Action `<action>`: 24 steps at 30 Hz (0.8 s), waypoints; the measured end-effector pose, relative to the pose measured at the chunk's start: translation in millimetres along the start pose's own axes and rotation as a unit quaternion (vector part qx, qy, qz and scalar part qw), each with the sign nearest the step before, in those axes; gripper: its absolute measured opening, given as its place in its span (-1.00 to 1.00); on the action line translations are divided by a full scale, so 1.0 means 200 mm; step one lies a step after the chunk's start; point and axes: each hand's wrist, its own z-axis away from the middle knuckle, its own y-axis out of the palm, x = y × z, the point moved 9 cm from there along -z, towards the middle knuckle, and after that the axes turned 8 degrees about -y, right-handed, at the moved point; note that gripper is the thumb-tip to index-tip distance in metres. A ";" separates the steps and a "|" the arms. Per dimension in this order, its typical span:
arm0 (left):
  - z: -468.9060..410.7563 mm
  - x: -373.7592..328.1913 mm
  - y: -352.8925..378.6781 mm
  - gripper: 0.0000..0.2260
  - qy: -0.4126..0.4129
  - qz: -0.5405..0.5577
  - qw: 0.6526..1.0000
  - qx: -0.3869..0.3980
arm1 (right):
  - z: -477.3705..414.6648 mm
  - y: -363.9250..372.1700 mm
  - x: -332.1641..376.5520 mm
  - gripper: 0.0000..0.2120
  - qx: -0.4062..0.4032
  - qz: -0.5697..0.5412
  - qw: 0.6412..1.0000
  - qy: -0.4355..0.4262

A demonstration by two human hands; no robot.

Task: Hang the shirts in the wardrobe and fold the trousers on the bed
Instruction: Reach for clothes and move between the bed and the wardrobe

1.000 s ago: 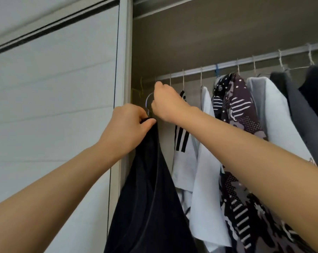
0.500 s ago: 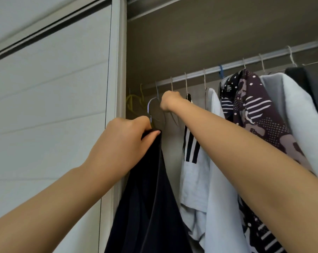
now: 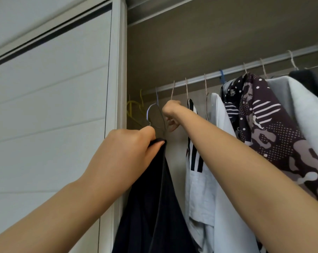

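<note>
Here | left hand pinches the top of a dark shirt, which hangs down at the wardrobe's left end | right hand, fingers curled, pinches a pale hanger hooked on the rail | white striped shirt and patterned shirt hang rightward

At left, a white sliding door with shallow horizontal grooves, edged on its right by a white upright frame. Above the door, a dark track line slanting up to the right. Just past the frame, in the far left corner, a few yellow hangers bunched together. Rising to the right, a pale metal rail, with thin wire hooks spaced along it. Among them, one blue hook. Overhead, a dull brown panel.
</note>
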 end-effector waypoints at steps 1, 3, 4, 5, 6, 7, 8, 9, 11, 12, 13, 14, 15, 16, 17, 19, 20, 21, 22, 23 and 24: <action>0.00 0.00 0.00 -0.78 0.001 -0.003 1.000 0.004 | 0.00 0.00 0.00 -0.59 -0.018 -0.063 0.998 0.016; 0.00 -0.01 0.01 -0.78 0.006 -0.008 1.000 0.007 | 0.00 -0.01 0.03 -0.60 -0.044 -0.134 0.990 0.013; 0.00 -0.01 0.01 -0.78 0.010 -0.010 1.000 0.006 | 0.00 -0.01 0.05 -0.58 -0.052 -0.134 0.990 -0.001; 0.00 -0.01 0.01 -0.78 0.013 -0.011 1.000 0.007 | 0.00 -0.02 0.07 -0.57 -0.060 -0.112 0.992 -0.019; 0.00 -0.01 0.01 -0.77 0.013 -0.013 1.000 0.010 | 0.00 -0.03 0.10 -0.55 -0.067 -0.078 0.994 -0.037; 0.00 -0.01 0.02 -0.77 0.013 -0.016 1.000 0.014 | 0.00 -0.04 0.11 -0.53 -0.074 -0.047 0.995 -0.053; 0.00 -0.01 0.02 -0.76 0.012 -0.019 1.000 0.020 | 0.02 -0.05 0.13 -0.51 -0.079 -0.031 0.995 -0.059; 0.01 0.00 0.03 -0.76 0.010 -0.021 0.999 0.025 | 0.03 -0.05 0.14 -0.50 -0.081 -0.016 0.994 -0.065; 0.01 0.00 0.03 -0.75 0.004 -0.024 0.999 0.028 | 0.08 -0.05 0.15 -0.51 -0.087 0.012 0.994 -0.069; 0.01 0.01 0.04 -0.75 0.000 -0.026 0.999 0.032 | 0.11 -0.06 0.15 -0.53 -0.091 0.013 0.993 -0.069; 0.01 0.00 0.04 -0.75 -0.004 -0.027 0.999 0.037 | 0.15 -0.06 0.14 -0.54 -0.095 0.014 0.993 -0.065; 0.01 0.00 0.05 -0.75 -0.008 -0.028 0.999 0.040 | 0.19 -0.06 0.13 -0.54 -0.097 0.015 0.993 -0.060; 0.01 0.00 0.05 -0.74 -0.009 -0.031 0.999 0.042 | 0.25 -0.06 0.13 -0.53 -0.092 0.017 0.994 -0.058; 0.01 -0.01 0.04 -0.74 -0.010 -0.034 0.998 0.046 | 0.32 -0.05 0.13 -0.53 -0.077 0.023 0.995 -0.062; 0.01 -0.01 0.05 -0.74 -0.011 -0.037 0.998 0.052 | 0.41 -0.05 0.13 -0.53 -0.060 0.034 0.995 -0.069; 0.03 -0.02 0.04 -0.74 -0.011 -0.046 0.997 0.066 | 0.60 -0.07 0.15 -0.56 -0.034 0.070 0.993 -0.094; 0.04 -0.03 0.04 -0.74 -0.010 -0.053 0.996 0.074 | 0.71 -0.10 0.16 -0.59 -0.025 0.088 0.989 -0.112; 0.06 -0.04 0.05 -0.73 -0.010 -0.062 0.994 0.084 | 0.80 -0.12 0.17 -0.63 -0.018 0.100 0.986 -0.129; 0.08 -0.05 0.05 -0.73 -0.013 -0.070 0.993 0.095 | 0.90 -0.15 0.17 -0.65 -0.013 0.101 0.985 -0.141; 0.11 -0.06 0.06 -0.73 -0.022 -0.075 0.991 0.108 | 0.99 -0.18 0.16 -0.66 -0.010 0.092 0.985 -0.146; 0.14 -0.06 0.07 -0.73 -0.039 -0.075 0.988 0.130 | 1.07 -0.22 0.13 -0.67 -0.010 0.076 0.987 -0.144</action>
